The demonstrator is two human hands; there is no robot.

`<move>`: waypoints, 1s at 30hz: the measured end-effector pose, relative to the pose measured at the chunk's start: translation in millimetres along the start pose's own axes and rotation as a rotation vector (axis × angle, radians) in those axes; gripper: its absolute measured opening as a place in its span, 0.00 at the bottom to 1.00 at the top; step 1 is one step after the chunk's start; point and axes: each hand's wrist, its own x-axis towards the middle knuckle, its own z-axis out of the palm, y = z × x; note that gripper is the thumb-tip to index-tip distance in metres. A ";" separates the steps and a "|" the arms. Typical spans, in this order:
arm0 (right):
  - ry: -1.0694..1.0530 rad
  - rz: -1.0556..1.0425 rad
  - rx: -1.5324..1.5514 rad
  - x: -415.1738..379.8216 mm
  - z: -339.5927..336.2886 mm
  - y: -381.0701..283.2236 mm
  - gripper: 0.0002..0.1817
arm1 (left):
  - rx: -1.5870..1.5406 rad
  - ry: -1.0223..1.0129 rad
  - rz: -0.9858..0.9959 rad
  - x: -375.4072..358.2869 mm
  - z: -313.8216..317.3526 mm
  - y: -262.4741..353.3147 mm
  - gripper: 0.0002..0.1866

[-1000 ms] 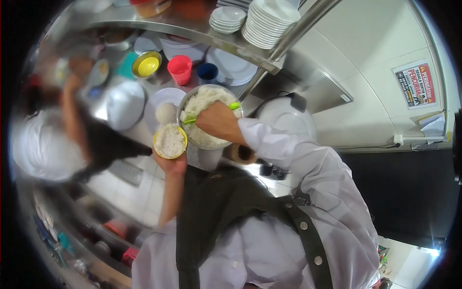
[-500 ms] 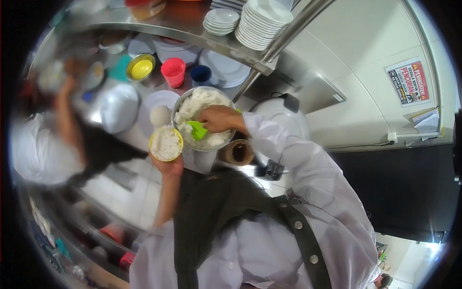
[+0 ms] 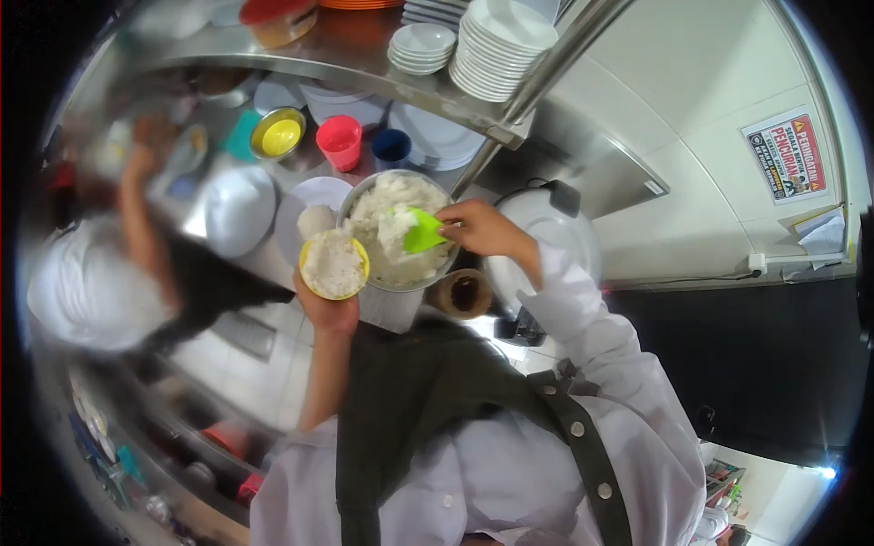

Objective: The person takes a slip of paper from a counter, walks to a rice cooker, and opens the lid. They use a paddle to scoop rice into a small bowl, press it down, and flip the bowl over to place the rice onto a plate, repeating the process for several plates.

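Observation:
My left hand (image 3: 330, 312) is wrapped round a yellow bowl (image 3: 365, 273) packed with white rice (image 3: 333, 264). In my right hand (image 3: 482, 227) is a bright green rice paddle (image 3: 423, 232), its blade loaded with a clump of rice. The paddle is above a large round metal pot (image 3: 455, 259) holding more rice (image 3: 401, 191). Just behind the yellow bowl, a rounded mound of rice (image 3: 315, 221) sits on a pale plate (image 3: 287, 218).
Pink (image 3: 340, 143) and dark blue cups (image 3: 391, 148) stand behind the pot, beside a metal bowl with a yellow inside (image 3: 278, 136). Stacked white dishes (image 3: 501, 50) are on the shelf above. Another person's arm (image 3: 141, 200) reaches over the counter at left. A big lidded pot (image 3: 555, 237) stands at right.
My right hand has drawn back to the right and lifted the paddle out of the rice with a clump on it. My left hand still holds the bowl; the whole view has shifted slightly.

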 end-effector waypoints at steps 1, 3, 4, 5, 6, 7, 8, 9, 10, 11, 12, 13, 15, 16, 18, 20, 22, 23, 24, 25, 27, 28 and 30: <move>0.060 0.067 0.015 -9.9 -8.3 -13.5 0.13 | 0.042 0.044 -0.026 2.3 7.2 -5.1 0.25; 0.136 0.138 0.031 -26.1 -12.9 -31.6 0.13 | 0.082 0.014 -0.072 5.3 21.7 -20.9 0.25; 0.219 0.106 -0.131 -31.9 -10.0 -38.9 0.15 | 0.120 -0.007 -0.117 6.6 29.6 -30.2 0.24; 0.302 0.077 -0.293 -37.9 -3.5 -43.9 0.17 | 0.100 0.035 -0.166 8.1 37.0 -40.1 0.26; 0.319 0.088 -0.293 -43.4 9.7 -47.9 0.17 | 0.108 0.022 -0.179 7.0 43.5 -50.5 0.26; 0.363 0.078 -0.435 -47.4 27.8 -52.2 0.20 | 0.167 0.046 -0.173 5.6 49.8 -60.7 0.27; 0.403 0.070 -0.578 -52.0 43.5 -55.5 0.24 | 0.225 0.071 -0.164 5.8 53.8 -67.9 0.27; 0.417 0.082 -0.579 -58.0 57.2 -59.0 0.24 | 0.225 0.056 -0.175 9.6 53.3 -72.6 0.28; 0.506 -0.001 -0.585 -63.3 69.6 -61.8 0.25 | 0.230 0.045 -0.184 13.0 54.9 -76.3 0.28; 0.593 -0.087 -0.590 -66.2 75.0 -60.5 0.27 | 0.207 0.048 -0.154 15.8 56.1 -79.3 0.27; 0.601 -0.081 -0.591 -66.1 75.0 -52.1 0.27 | 0.198 0.048 -0.140 19.3 53.6 -81.4 0.27; 0.622 -0.086 -0.559 -65.2 73.6 -42.9 0.28 | 0.189 0.049 -0.127 22.6 51.4 -83.3 0.27; 0.647 -0.085 -0.520 -65.9 67.4 -28.3 0.30 | 0.146 -0.032 -0.117 28.4 40.1 -84.5 0.28; 0.647 -0.025 -0.337 -67.0 55.0 -29.7 0.33 | 0.153 -0.033 -0.123 26.2 44.6 -82.3 0.28; 0.645 0.036 -0.154 -71.2 36.7 -38.5 0.37 | 0.113 -0.020 -0.132 22.2 53.3 -77.7 0.28; 0.494 0.039 -0.038 -73.1 24.7 -48.8 0.43 | 0.118 -0.037 -0.131 21.4 55.1 -77.3 0.29; 0.451 0.078 -0.085 -70.4 30.4 -53.1 0.43 | 0.119 -0.051 -0.123 19.3 55.2 -75.7 0.30; 0.407 0.117 -0.134 -68.4 34.6 -56.1 0.43 | 0.133 -0.062 -0.127 17.5 55.3 -75.6 0.30; 0.401 0.110 -0.136 -65.8 40.3 -55.7 0.43 | 0.145 -0.072 -0.128 16.9 55.2 -75.3 0.31; 0.407 0.076 -0.193 -63.2 48.0 -53.6 0.43 | 0.141 -0.066 -0.117 17.0 53.7 -75.0 0.31; 0.401 0.040 -0.246 -59.1 61.5 -57.3 0.43 | 0.146 -0.072 -0.141 15.2 48.2 -74.5 0.30; 0.364 0.108 -0.324 -57.4 67.0 -62.3 0.43 | 0.145 -0.066 -0.139 13.4 45.1 -72.5 0.30; 0.329 0.171 -0.409 -56.2 72.7 -64.9 0.42 | 0.160 -0.078 -0.168 13.4 44.1 -68.6 0.30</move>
